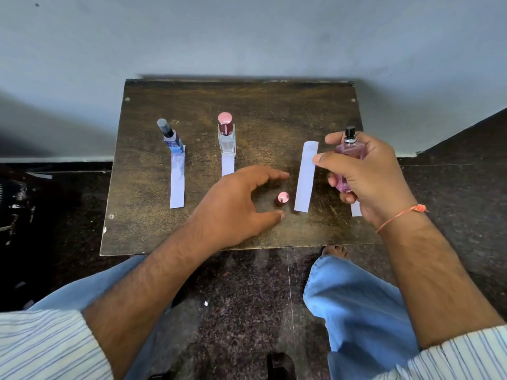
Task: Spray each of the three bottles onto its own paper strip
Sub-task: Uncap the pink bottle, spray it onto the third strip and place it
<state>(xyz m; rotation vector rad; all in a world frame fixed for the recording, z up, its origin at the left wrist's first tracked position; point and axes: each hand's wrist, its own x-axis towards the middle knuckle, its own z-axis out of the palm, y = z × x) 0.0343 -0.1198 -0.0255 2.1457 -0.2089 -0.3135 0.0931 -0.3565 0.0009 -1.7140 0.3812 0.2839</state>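
- Pink glass spray bottle with black nozzle [350,157]: uncapped, held upright off the dark wooden bench [247,105] in the right hand [367,174], fingers and thumb wrapped round the body, index finger raised near the nozzle.
- Target looks like the long white paper strip [306,176] just left of that hand; long axis runs near-to-far, slightly tilted. So the spray has to go leftward, across the strip's width, not along it.
- Nozzle facing: cannot tell.
- Second white strip end [356,209] shows under the right hand, mostly hidden; which strip belongs to this bottle is unclear.
- Small round pink metallic cap [282,198] stands on the bench between left hand [241,204] and long strip. Left hand is relaxed and spread, holding nothing, thumb and fingers either side of the cap without touching it.
- Blue bottle with grey cap [171,138] and clear bottle with pink cap [226,135] stand capped on the far ends of their own strips, well left.
- Judgement: third bottle in hand, spray step pending.
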